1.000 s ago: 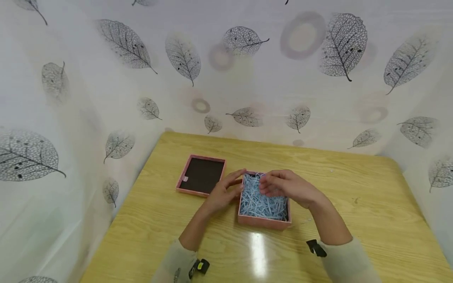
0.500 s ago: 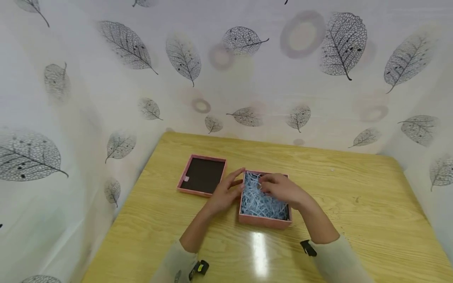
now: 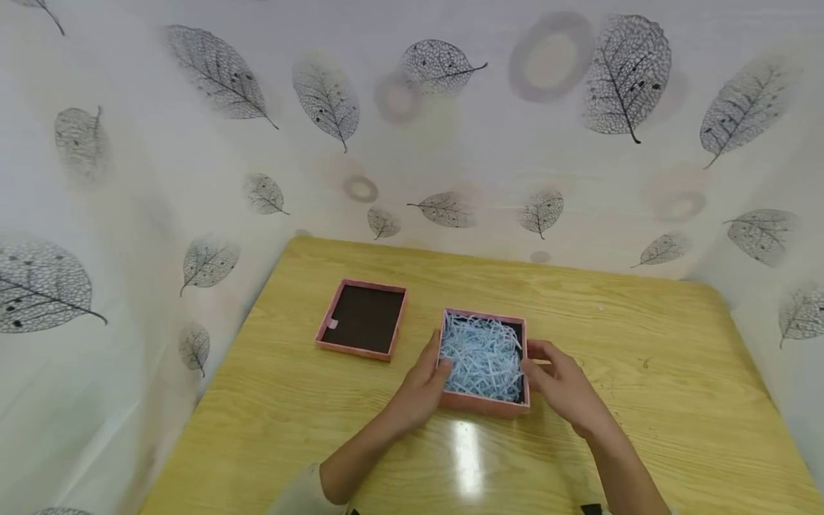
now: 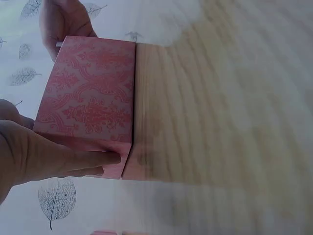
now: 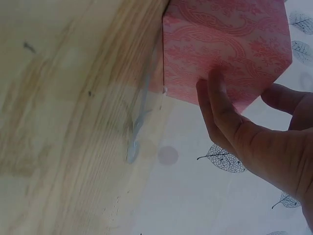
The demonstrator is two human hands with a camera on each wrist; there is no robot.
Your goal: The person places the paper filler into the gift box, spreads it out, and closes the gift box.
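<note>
On the table stands an open pink patterned box (image 3: 484, 405), filled with pale blue shredded paper (image 3: 483, 357). My left hand (image 3: 415, 393) holds its left wall, thumb over the rim and fingers along the outside. In the left wrist view, those fingers (image 4: 83, 159) lie nearly straight against the box's side wall. My right hand (image 3: 566, 386) touches the right wall. In the right wrist view, its fingertips (image 5: 215, 81) rest on the pink wall (image 5: 234, 44) while the thumb reaches the upper edge. Nothing shows between the right fingers and the wall.
A shallow pink lid (image 3: 360, 318) with a black lining and a small pale tab lies left of the box. Beneath everything is a wooden table (image 3: 644, 400). Leaf-patterned sheeting (image 3: 450, 143) hangs behind and at the sides.
My right hand has left the shredded paper and moved to the box's right wall. My left hand has come lower along the left wall. The paper now lies uncovered.
</note>
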